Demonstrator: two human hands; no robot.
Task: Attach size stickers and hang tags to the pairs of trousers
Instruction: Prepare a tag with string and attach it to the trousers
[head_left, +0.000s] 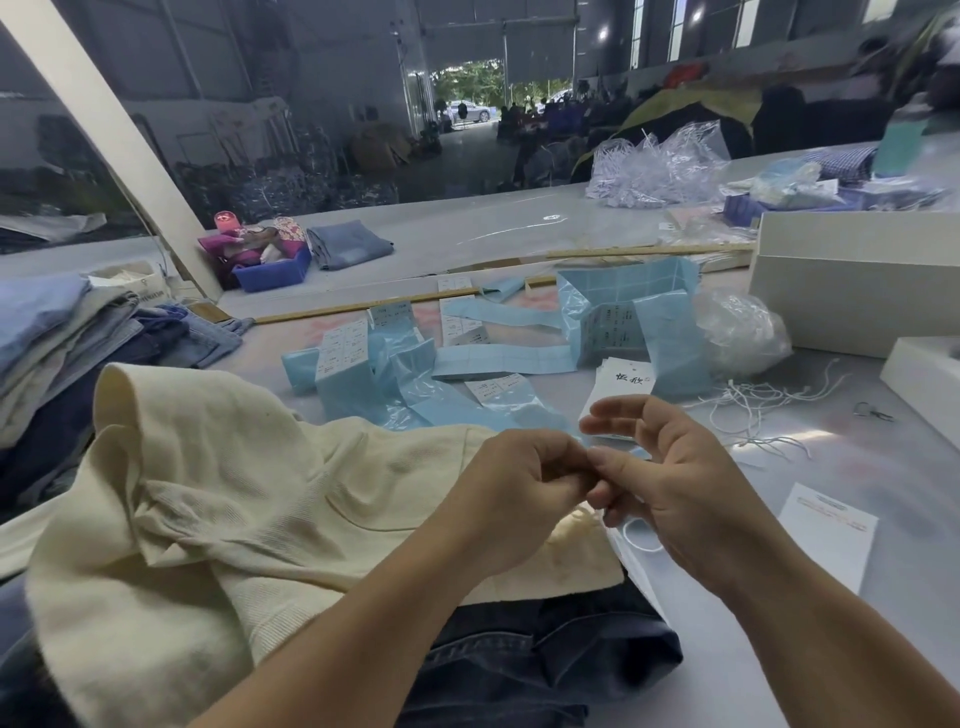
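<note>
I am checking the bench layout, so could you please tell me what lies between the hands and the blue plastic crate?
In the head view, cream trousers and blue sticker strips lie between the hands and the crate, then a wooden ruler.

Trousers (291, 499) near edge; sticker strips (498, 358) behind; boxes (852, 291) right.

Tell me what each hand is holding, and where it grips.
Left hand pinches something tiny at its fingertips; cannot tell what. Right hand is relaxed, holding nothing visible.
</note>
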